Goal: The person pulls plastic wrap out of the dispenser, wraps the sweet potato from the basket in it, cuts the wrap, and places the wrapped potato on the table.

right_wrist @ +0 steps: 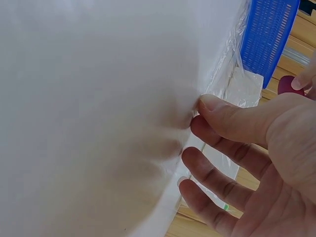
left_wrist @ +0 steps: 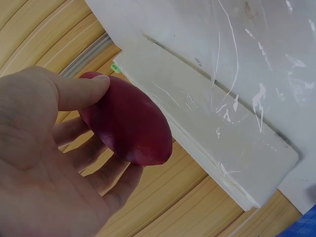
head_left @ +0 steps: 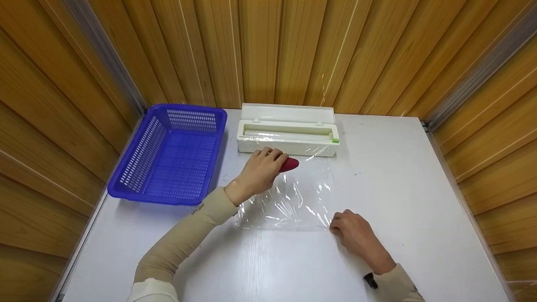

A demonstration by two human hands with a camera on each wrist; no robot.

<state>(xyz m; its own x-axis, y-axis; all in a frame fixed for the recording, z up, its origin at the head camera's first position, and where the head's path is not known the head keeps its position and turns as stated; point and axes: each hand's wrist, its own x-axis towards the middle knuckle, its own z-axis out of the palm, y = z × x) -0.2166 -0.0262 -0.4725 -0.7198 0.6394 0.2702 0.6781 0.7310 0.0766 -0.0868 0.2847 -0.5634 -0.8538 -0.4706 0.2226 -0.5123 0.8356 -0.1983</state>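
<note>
Working on a white table walled in wood panelling. Left hand cupping a red sweet potato just above the cling film sheet, near the white dispenser. Right hand pinning the film's near corner flat, thumb pressing, apparently keeping it taut. Blue basket sitting aside.

You have open surface to the right of the film and in front of it. The dispenser blocks the back, the basket the left, and wooden walls close three sides.
</note>
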